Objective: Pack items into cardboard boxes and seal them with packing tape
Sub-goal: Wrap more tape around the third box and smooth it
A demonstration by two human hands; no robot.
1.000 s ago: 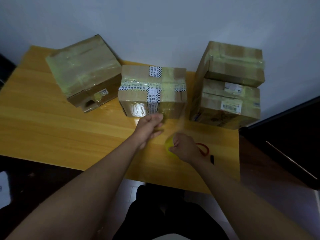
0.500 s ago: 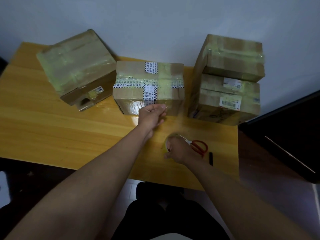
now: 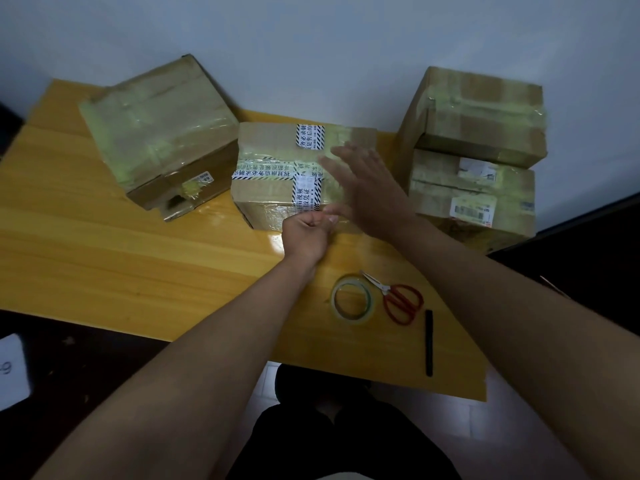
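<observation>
table (image 3: 104,265): yellow wood | black pen (image 3: 429,341): near right edge | white card (image 3: 12,372): lower left, off table

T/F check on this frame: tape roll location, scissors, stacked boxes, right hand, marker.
1. The tape roll lies on the table. True.
2. The red-handled scissors sit left of the roll. False: they lie right of it.
3. Two boxes are stacked at the right: upper box on lower box. True.
4. The right hand grips the scissors. False: it is open over the middle box.
5. The black marker stands upright. False: it lies flat.
</observation>
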